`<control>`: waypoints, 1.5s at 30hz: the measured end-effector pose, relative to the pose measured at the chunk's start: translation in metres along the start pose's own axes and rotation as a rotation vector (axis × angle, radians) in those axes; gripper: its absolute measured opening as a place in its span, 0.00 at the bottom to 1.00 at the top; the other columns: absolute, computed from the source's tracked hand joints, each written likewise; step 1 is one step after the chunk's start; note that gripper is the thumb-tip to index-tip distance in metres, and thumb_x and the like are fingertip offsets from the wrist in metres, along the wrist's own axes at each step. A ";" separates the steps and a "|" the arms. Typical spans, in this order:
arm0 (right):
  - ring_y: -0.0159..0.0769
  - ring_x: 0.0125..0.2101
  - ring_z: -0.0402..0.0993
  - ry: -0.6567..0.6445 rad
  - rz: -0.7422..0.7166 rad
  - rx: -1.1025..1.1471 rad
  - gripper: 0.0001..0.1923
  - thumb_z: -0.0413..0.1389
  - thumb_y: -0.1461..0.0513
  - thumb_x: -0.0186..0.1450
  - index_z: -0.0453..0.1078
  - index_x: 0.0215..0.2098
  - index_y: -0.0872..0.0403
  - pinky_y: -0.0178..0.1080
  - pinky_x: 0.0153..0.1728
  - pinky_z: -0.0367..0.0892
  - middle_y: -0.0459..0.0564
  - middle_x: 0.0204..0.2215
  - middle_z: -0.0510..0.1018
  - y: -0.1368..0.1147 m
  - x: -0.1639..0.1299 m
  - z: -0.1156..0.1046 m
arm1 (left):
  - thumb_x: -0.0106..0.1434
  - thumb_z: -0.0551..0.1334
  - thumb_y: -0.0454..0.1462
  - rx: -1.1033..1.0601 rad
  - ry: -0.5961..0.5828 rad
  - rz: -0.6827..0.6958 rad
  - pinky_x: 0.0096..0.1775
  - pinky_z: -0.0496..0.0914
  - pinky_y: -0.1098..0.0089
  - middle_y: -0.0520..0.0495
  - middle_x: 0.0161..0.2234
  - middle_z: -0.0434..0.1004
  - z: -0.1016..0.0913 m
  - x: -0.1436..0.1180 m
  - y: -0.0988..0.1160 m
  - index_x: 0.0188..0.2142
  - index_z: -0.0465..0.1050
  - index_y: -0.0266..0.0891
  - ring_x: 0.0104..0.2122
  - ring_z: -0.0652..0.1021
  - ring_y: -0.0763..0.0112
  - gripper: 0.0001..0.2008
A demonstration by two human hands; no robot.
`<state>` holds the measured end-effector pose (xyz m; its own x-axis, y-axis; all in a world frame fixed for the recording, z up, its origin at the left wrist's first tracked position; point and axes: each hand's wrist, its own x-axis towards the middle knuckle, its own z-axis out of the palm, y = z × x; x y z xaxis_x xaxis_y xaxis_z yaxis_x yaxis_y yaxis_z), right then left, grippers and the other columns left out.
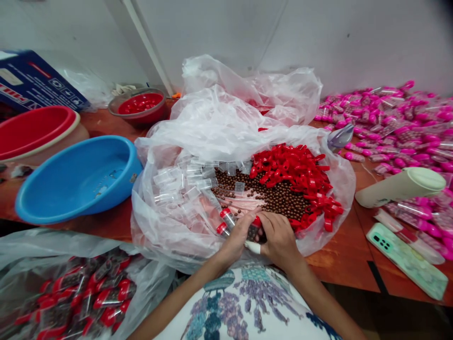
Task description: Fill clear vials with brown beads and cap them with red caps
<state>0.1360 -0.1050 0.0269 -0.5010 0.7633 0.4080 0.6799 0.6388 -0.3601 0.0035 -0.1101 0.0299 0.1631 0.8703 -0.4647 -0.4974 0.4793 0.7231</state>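
My left hand (pixel 238 238) and my right hand (pixel 279 236) meet at the front of a wide plastic-lined tray. Between them they grip a small clear tube (pixel 253 231) with brown beads inside and a red cap on top. Something white (pixel 253 246), perhaps a wrap on a digit, shows under the tube. Left of my hands lie two more bead-filled tubes with red ends (pixel 228 219). Ahead are loose brown beads (pixel 283 198), a heap of red caps (pixel 290 165) and clear empty tubes (pixel 184 182).
A blue basin (pixel 78 179) and a red basin (pixel 35 130) stand at the left. Below them, a plastic bag (pixel 21 245) holds filled red-capped tubes. Pink-capped tubes (pixel 399 123) pile up at the right, near a pale cylinder (pixel 399 186) and a phone (pixel 406 259).
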 end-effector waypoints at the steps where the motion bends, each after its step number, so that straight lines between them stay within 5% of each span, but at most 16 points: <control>1: 0.48 0.46 0.65 0.003 -0.014 -0.006 0.27 0.55 0.57 0.55 0.60 0.51 0.61 0.49 0.48 0.58 0.61 0.44 0.71 0.000 -0.001 0.001 | 0.59 0.55 0.44 0.005 0.007 -0.004 0.23 0.61 0.76 0.53 0.22 0.69 0.000 -0.001 -0.001 0.49 0.68 0.37 0.20 0.67 0.77 0.21; 7: 0.47 0.43 0.67 -0.016 -0.038 0.050 0.26 0.55 0.55 0.54 0.63 0.48 0.60 0.48 0.46 0.59 0.59 0.41 0.73 0.000 -0.002 0.006 | 0.61 0.50 0.47 0.173 0.047 -0.032 0.23 0.62 0.74 0.51 0.22 0.71 -0.004 -0.007 -0.002 0.53 0.65 0.38 0.19 0.67 0.75 0.24; 11: 0.47 0.45 0.66 -0.054 0.030 0.106 0.31 0.57 0.50 0.53 0.62 0.50 0.59 0.48 0.47 0.58 0.59 0.44 0.71 0.000 0.000 0.009 | 0.64 0.46 0.48 0.631 0.054 0.144 0.36 0.67 0.69 0.46 0.31 0.76 -0.019 -0.003 0.022 0.50 0.70 0.38 0.31 0.74 0.68 0.24; 16: 0.49 0.51 0.60 -0.141 -0.001 0.094 0.37 0.57 0.47 0.54 0.58 0.56 0.57 0.51 0.51 0.56 0.60 0.52 0.66 -0.009 0.006 0.015 | 0.64 0.48 0.46 1.177 0.295 0.515 0.46 0.64 0.67 0.43 0.42 0.73 -0.044 0.033 0.060 0.49 0.69 0.37 0.41 0.73 0.65 0.21; 22: 0.48 0.53 0.57 -0.212 -0.060 0.115 0.36 0.57 0.52 0.57 0.54 0.60 0.55 0.53 0.53 0.54 0.58 0.54 0.64 -0.018 0.006 0.016 | 0.60 0.56 0.41 1.575 0.329 0.508 0.46 0.63 0.66 0.41 0.41 0.71 -0.047 0.074 0.060 0.55 0.62 0.35 0.42 0.71 0.62 0.24; 29: 0.41 0.48 0.64 0.017 0.157 0.168 0.23 0.47 0.68 0.62 0.62 0.54 0.50 0.48 0.47 0.63 0.53 0.48 0.70 0.026 -0.016 0.000 | 0.57 0.56 0.33 1.312 0.127 0.502 0.41 0.64 0.70 0.48 0.35 0.68 -0.053 0.068 0.070 0.55 0.63 0.43 0.36 0.70 0.69 0.25; 34: 0.41 0.47 0.65 0.128 0.261 0.186 0.21 0.46 0.69 0.62 0.65 0.52 0.49 0.50 0.47 0.63 0.52 0.46 0.71 0.053 -0.036 -0.016 | 0.47 0.63 0.33 1.080 -0.038 0.216 0.33 0.64 0.72 0.50 0.29 0.74 -0.054 0.072 0.081 0.38 0.76 0.37 0.29 0.71 0.70 0.15; 37: 0.41 0.47 0.65 0.172 0.297 0.178 0.19 0.47 0.67 0.63 0.67 0.50 0.49 0.51 0.48 0.63 0.52 0.46 0.72 0.058 -0.043 -0.021 | 0.47 0.64 0.35 1.053 -0.086 0.133 0.29 0.63 0.72 0.49 0.24 0.75 -0.044 0.078 0.074 0.30 0.77 0.35 0.24 0.71 0.72 0.09; 41: 0.41 0.48 0.65 0.179 0.320 0.183 0.18 0.47 0.67 0.63 0.67 0.49 0.49 0.51 0.49 0.62 0.52 0.45 0.72 0.059 -0.046 -0.024 | 0.49 0.63 0.38 1.017 -0.146 0.069 0.24 0.61 0.72 0.51 0.18 0.71 -0.023 0.088 0.057 0.33 0.77 0.35 0.17 0.66 0.75 0.12; 45: 0.41 0.48 0.64 0.189 0.330 0.193 0.20 0.45 0.69 0.62 0.66 0.50 0.49 0.51 0.50 0.61 0.52 0.46 0.71 0.062 -0.049 -0.024 | 0.47 0.64 0.37 0.988 -0.197 0.089 0.27 0.63 0.72 0.49 0.24 0.76 -0.008 0.100 0.042 0.32 0.78 0.35 0.22 0.70 0.73 0.12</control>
<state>0.2151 -0.1052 0.0045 -0.1543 0.9100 0.3848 0.6658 0.3836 -0.6400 -0.0079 -0.0036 0.0095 0.3417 0.8680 -0.3604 0.3996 0.2129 0.8916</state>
